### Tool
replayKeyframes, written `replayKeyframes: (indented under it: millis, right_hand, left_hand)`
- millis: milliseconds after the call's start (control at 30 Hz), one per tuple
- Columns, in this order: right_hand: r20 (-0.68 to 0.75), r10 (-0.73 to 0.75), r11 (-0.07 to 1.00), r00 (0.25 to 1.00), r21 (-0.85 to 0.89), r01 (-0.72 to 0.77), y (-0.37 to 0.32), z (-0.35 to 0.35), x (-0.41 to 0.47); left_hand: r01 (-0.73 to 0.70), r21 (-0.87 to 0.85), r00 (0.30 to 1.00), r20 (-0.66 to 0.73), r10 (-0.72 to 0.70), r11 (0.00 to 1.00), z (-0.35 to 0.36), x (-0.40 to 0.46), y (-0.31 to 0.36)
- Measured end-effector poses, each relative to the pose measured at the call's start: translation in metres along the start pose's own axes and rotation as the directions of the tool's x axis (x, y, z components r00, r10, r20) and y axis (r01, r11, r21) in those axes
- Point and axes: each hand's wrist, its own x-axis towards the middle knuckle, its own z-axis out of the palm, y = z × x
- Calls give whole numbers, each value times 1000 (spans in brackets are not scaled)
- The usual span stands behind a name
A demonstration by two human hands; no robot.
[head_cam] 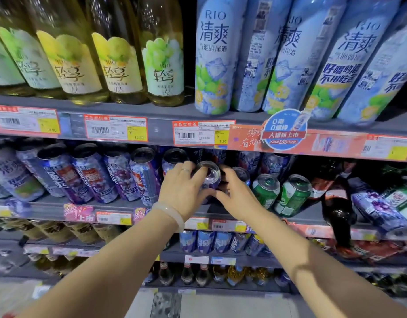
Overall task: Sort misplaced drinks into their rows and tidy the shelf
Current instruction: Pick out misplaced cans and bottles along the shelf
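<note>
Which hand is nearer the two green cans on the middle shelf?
Right. The right hand sits just beside the green cans, at their left, touching the purple can. The left hand grips that purple can from its far side.

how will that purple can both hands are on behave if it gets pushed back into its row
The purple can is tall and narrow, so it may tip if pushed high. Its glossy metal probably slides easily on the shelf. Laid down, the round body would likely roll.
</note>
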Motion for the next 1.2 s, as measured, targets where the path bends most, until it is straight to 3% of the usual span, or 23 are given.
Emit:
replayKeyframes:
  millis: [133,267,367,533,633,767,933,1067,1200]
  right_hand:
    - [-113,12,993,993,-118,-25,-1,-3,11]
    - [-157,-9,962,988,-270,-34,-8,0,21]
    - [-214,-76,959,974,-284,13,-15,2,27]
    - [-156,-88,940,984,-338,31,-22,-3,39]
    - [-118,-81,945,990,-324,39,-21,-8,44]
    - [-49,53,965,997,-253,-64,-15,-12,45]
    - [-116,29,969,993,-239,-56,-21,-4,46]
    - [-174,-16,985,985,-171,-14,-24,0,49]
    - [-135,-2,993,991,-116,-14,-17,-2,49]
  left_hand:
    - [-119,177,993,12,119,977,-7,12,-3]
    - [-129,60,991,48,126,990,-10,16,-14]
    - [-114,70,991,79,108,991,-13,20,-17]
    - [-66,20,997,44,65,998,-10,21,-20]
    - [-4,-46,997,78,8,999,-7,24,-24]
    - [-48,-55,988,145,55,997,3,29,-34]
    - [-14,-31,985,172,20,999,5,37,-31]
    - [29,-75,988,153,-17,997,7,37,-31]
    - [10,-207,999,53,1,978,6,32,-35]
